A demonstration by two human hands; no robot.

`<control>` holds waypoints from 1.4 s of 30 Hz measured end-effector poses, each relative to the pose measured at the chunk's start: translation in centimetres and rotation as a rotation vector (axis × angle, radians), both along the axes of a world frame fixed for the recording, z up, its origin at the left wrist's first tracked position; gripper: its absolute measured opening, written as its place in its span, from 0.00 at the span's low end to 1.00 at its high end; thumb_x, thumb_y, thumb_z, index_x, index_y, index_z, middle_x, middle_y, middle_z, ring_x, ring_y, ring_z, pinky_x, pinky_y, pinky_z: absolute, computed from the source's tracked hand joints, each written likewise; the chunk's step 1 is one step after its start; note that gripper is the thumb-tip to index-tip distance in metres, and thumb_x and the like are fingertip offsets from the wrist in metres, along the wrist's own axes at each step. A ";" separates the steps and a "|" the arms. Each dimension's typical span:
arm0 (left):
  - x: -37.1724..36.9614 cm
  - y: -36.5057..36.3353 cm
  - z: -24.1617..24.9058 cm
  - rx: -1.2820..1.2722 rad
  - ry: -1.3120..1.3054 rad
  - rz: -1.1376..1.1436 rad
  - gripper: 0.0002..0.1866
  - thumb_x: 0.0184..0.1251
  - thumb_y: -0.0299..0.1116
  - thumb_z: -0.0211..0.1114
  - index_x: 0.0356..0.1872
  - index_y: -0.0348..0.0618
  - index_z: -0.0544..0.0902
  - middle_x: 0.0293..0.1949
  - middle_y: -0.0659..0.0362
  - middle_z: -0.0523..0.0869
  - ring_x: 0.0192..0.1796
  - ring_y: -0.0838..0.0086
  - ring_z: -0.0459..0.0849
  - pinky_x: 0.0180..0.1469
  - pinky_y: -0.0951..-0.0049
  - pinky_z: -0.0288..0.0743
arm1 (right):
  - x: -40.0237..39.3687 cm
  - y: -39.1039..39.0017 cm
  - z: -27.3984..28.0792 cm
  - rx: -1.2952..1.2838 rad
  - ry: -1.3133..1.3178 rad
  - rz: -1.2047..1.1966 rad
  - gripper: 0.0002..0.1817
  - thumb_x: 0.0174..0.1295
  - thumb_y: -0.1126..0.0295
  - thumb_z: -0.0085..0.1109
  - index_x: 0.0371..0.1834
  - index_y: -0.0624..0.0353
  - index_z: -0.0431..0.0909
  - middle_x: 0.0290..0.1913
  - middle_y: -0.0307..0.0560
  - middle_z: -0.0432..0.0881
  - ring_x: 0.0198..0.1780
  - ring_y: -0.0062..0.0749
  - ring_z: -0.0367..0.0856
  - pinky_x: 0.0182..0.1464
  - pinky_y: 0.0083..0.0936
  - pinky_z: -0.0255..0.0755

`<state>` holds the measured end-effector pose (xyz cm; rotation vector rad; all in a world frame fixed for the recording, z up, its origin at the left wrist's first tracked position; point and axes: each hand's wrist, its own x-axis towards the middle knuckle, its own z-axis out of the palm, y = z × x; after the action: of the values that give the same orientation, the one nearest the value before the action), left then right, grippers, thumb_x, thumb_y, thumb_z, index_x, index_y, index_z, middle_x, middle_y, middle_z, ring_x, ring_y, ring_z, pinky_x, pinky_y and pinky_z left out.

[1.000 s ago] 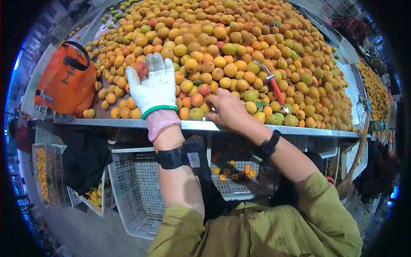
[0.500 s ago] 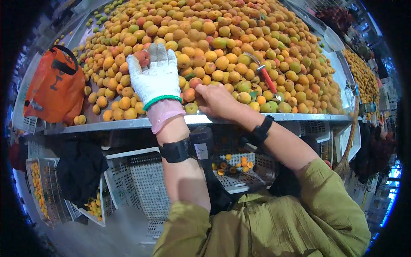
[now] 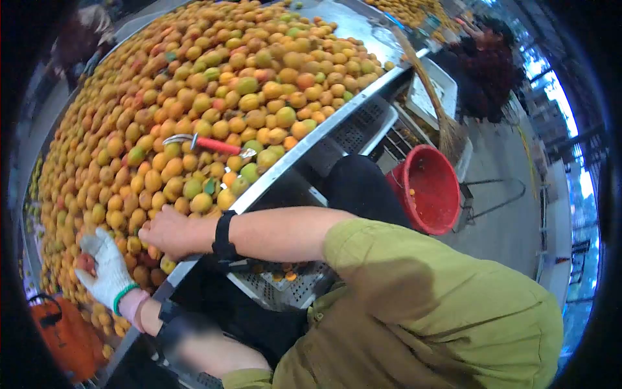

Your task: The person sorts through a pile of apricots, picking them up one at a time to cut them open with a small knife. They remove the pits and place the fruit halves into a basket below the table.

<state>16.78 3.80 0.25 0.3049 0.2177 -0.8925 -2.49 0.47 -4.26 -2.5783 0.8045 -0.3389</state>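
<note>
My left hand (image 3: 109, 271), in a white knit glove with a green cuff, is turned palm up at the lower left. A reddish fruit (image 3: 85, 261) rests between its thumb and fingers. My bare right hand (image 3: 170, 233) is just to its right, low over the heap of orange, yellow and green fruit (image 3: 172, 167). Its fingers are curled together at the fruit, and what they hold is hidden. A red-handled tool (image 3: 218, 146) with a curved metal end lies on the heap above my right hand.
The metal table edge (image 3: 285, 162) runs diagonally beneath my forearms. An orange bag (image 3: 70, 340) is at the lower left. A red bucket (image 3: 429, 189), a broom (image 3: 447, 129) and crates stand on the right. Another person (image 3: 486, 71) is at the upper right, and one more at the upper left.
The view has swung to the right, bringing in the bucket and broom. Both hands now appear lower and farther left. The reddish fruit is still in my left hand.
</note>
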 end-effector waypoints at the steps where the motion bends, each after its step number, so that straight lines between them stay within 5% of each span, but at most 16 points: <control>1: -0.1 0.1 0.3 0.018 0.011 0.003 0.14 0.64 0.37 0.58 0.46 0.40 0.77 0.58 0.50 0.78 0.62 0.58 0.74 0.69 0.37 0.52 | -0.5 -0.1 0.9 0.076 -0.010 0.005 0.25 0.39 0.64 0.71 0.42 0.59 0.74 0.41 0.48 0.82 0.43 0.45 0.82 0.42 0.40 0.70; 2: -0.6 0.2 0.7 0.013 0.010 -0.015 0.14 0.64 0.37 0.58 0.46 0.40 0.77 0.58 0.50 0.78 0.62 0.58 0.74 0.69 0.37 0.52 | -1.1 -0.5 1.4 0.071 -0.012 -0.013 0.25 0.39 0.64 0.71 0.42 0.59 0.74 0.41 0.48 0.82 0.43 0.45 0.82 0.42 0.40 0.70; 4: -1.8 0.1 1.2 0.068 0.018 0.044 0.15 0.65 0.37 0.58 0.47 0.39 0.76 0.59 0.49 0.77 0.64 0.58 0.73 0.69 0.36 0.51 | -2.7 -1.0 2.1 0.699 -0.542 -0.102 0.25 0.41 0.63 0.72 0.41 0.60 0.72 0.39 0.47 0.81 0.41 0.41 0.82 0.42 0.33 0.73; 6: -2.3 0.1 1.2 0.079 -0.020 0.041 0.16 0.65 0.37 0.59 0.48 0.38 0.76 0.60 0.49 0.77 0.64 0.57 0.72 0.69 0.37 0.52 | -7.8 -1.3 5.2 0.702 -0.705 -0.076 0.26 0.45 0.61 0.71 0.43 0.62 0.71 0.37 0.47 0.78 0.39 0.36 0.79 0.42 0.27 0.75; 9: -1.3 -0.9 -0.1 0.102 -0.116 0.073 0.15 0.64 0.36 0.61 0.46 0.37 0.77 0.57 0.49 0.79 0.62 0.56 0.74 0.69 0.39 0.55 | -20.6 -1.3 9.2 0.501 -0.595 -0.296 0.31 0.46 0.57 0.74 0.47 0.64 0.71 0.37 0.44 0.75 0.43 0.28 0.74 0.45 0.26 0.72; 12: 0.5 0.1 -1.6 -0.246 -0.137 -0.396 0.09 0.61 0.35 0.65 0.36 0.40 0.80 0.45 0.52 0.84 0.54 0.60 0.80 0.66 0.43 0.61 | -35.4 0.3 10.9 0.254 -0.123 -0.651 0.25 0.54 0.53 0.69 0.43 0.63 0.75 0.38 0.40 0.75 0.39 0.25 0.74 0.39 0.26 0.71; 13: -2.5 0.1 0.1 -0.256 -0.133 -0.451 0.06 0.60 0.34 0.68 0.31 0.43 0.82 0.39 0.55 0.87 0.48 0.62 0.83 0.64 0.46 0.65 | -38.1 2.2 10.8 0.520 -0.505 -0.662 0.20 0.57 0.59 0.67 0.45 0.61 0.74 0.35 0.36 0.75 0.37 0.21 0.72 0.37 0.23 0.69; 14: -2.5 0.2 -0.3 -0.257 -0.125 -0.411 0.09 0.60 0.35 0.68 0.34 0.43 0.81 0.43 0.52 0.85 0.52 0.59 0.81 0.65 0.43 0.63 | -42.6 3.8 12.1 0.507 -0.205 -0.809 0.16 0.59 0.63 0.66 0.45 0.60 0.74 0.34 0.33 0.75 0.36 0.18 0.72 0.38 0.21 0.69; 15: -2.1 0.2 -0.6 -0.260 -0.115 -0.378 0.11 0.60 0.37 0.69 0.38 0.42 0.80 0.48 0.49 0.83 0.56 0.57 0.78 0.65 0.41 0.61 | -44.5 6.0 11.1 0.537 -0.434 -1.006 0.13 0.61 0.66 0.64 0.42 0.60 0.74 0.31 0.32 0.73 0.34 0.17 0.71 0.37 0.22 0.70; 18: -3.9 0.6 1.1 -0.133 -0.120 -0.260 0.12 0.60 0.39 0.69 0.37 0.43 0.80 0.48 0.49 0.83 0.56 0.55 0.78 0.64 0.40 0.63 | -59.7 12.3 5.2 0.496 0.146 -1.206 0.22 0.54 0.60 0.69 0.46 0.61 0.74 0.40 0.44 0.79 0.45 0.29 0.78 0.49 0.28 0.73; 19: -4.0 0.7 1.5 -0.101 -0.115 -0.233 0.12 0.61 0.39 0.69 0.37 0.43 0.80 0.47 0.50 0.84 0.56 0.55 0.78 0.63 0.40 0.63 | -61.6 14.5 4.8 0.187 0.467 -1.090 0.29 0.51 0.58 0.72 0.52 0.63 0.74 0.42 0.50 0.80 0.49 0.40 0.80 0.53 0.33 0.72; 21: -3.9 0.8 1.0 -0.355 -0.125 -0.419 0.12 0.60 0.39 0.69 0.37 0.44 0.79 0.46 0.50 0.84 0.55 0.55 0.79 0.62 0.40 0.65 | -59.6 12.6 6.6 0.138 0.288 -1.098 0.26 0.54 0.61 0.69 0.52 0.64 0.75 0.43 0.51 0.80 0.49 0.40 0.80 0.53 0.32 0.73; 26: -2.6 1.4 1.2 -0.010 -0.163 -0.143 0.13 0.61 0.41 0.69 0.35 0.44 0.79 0.43 0.54 0.84 0.49 0.60 0.80 0.60 0.43 0.67 | -42.7 2.7 9.3 0.029 0.047 -0.960 0.20 0.59 0.67 0.64 0.52 0.64 0.75 0.45 0.52 0.81 0.49 0.39 0.82 0.53 0.29 0.73; 32: -1.6 2.0 1.3 -0.054 -0.225 -0.137 0.13 0.63 0.43 0.68 0.35 0.44 0.79 0.42 0.55 0.84 0.47 0.63 0.81 0.63 0.46 0.64 | -21.8 -7.7 7.3 0.070 -0.068 -0.407 0.18 0.57 0.61 0.64 0.47 0.58 0.79 0.42 0.52 0.84 0.46 0.43 0.83 0.48 0.34 0.76; 36: -0.9 2.1 0.7 -0.066 -0.139 -0.127 0.12 0.63 0.42 0.68 0.35 0.44 0.80 0.41 0.55 0.84 0.50 0.63 0.80 0.63 0.45 0.65 | -16.6 -8.9 5.1 0.030 0.313 -0.386 0.18 0.56 0.56 0.63 0.42 0.58 0.78 0.38 0.54 0.83 0.43 0.50 0.83 0.44 0.42 0.76; 42: -2.9 1.2 1.7 -0.003 -0.337 -0.202 0.12 0.65 0.40 0.67 0.43 0.45 0.81 0.42 0.57 0.85 0.48 0.66 0.83 0.57 0.57 0.75 | -16.0 -9.4 0.9 -0.003 0.064 -0.477 0.14 0.58 0.62 0.61 0.41 0.59 0.74 0.31 0.52 0.80 0.36 0.45 0.81 0.38 0.38 0.74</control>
<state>13.89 5.00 1.96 0.4745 -0.1285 -1.0247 -18.45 -8.92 -3.36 -2.3833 1.4428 -0.3946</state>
